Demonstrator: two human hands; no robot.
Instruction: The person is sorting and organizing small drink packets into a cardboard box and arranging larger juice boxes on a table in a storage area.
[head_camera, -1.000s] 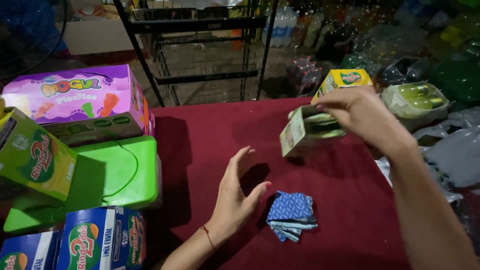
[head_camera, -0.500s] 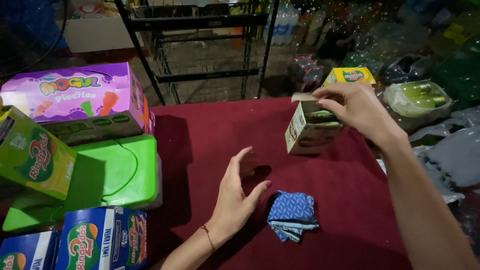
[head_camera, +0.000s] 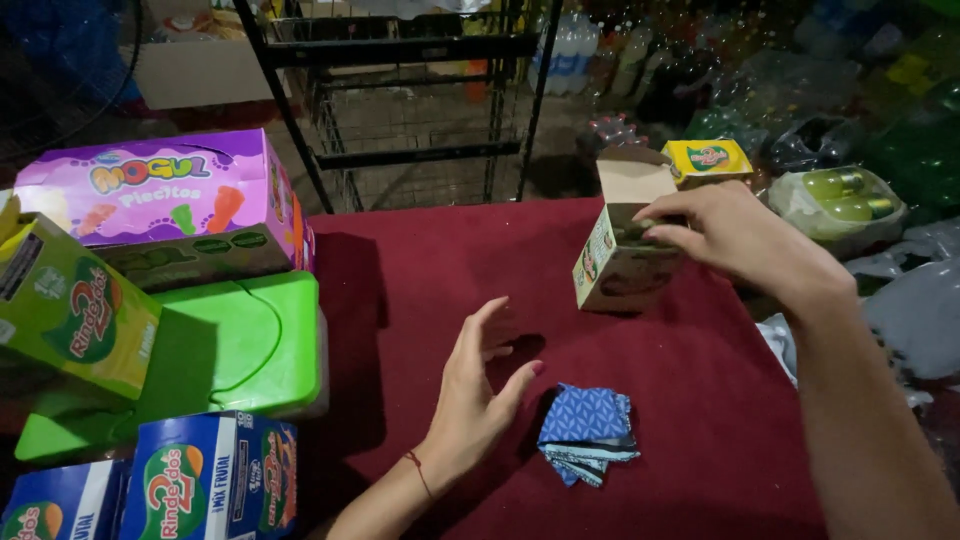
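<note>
My right hand (head_camera: 735, 240) grips the open top of a small cardboard box (head_camera: 612, 262) that stands upright on the dark red tablecloth (head_camera: 420, 270), its lid flap raised. Fingers of that hand reach into the box's opening. My left hand (head_camera: 475, 392) rests edge-on on the cloth with fingers apart, holding nothing. Just to its right lies a small stack of folded blue patterned packets (head_camera: 588, 432).
At left stand a purple candy box (head_camera: 160, 190), a green box (head_camera: 70, 310), a bright green lidded tub (head_camera: 215, 350) and blue boxes (head_camera: 215, 480). A yellow box (head_camera: 710, 160) and bagged bottles (head_camera: 845, 200) lie at right. A black metal rack (head_camera: 420, 90) stands behind.
My right hand has set the small box down upright on the cloth, and its lid flap now stands open. My left hand has stayed in place.
</note>
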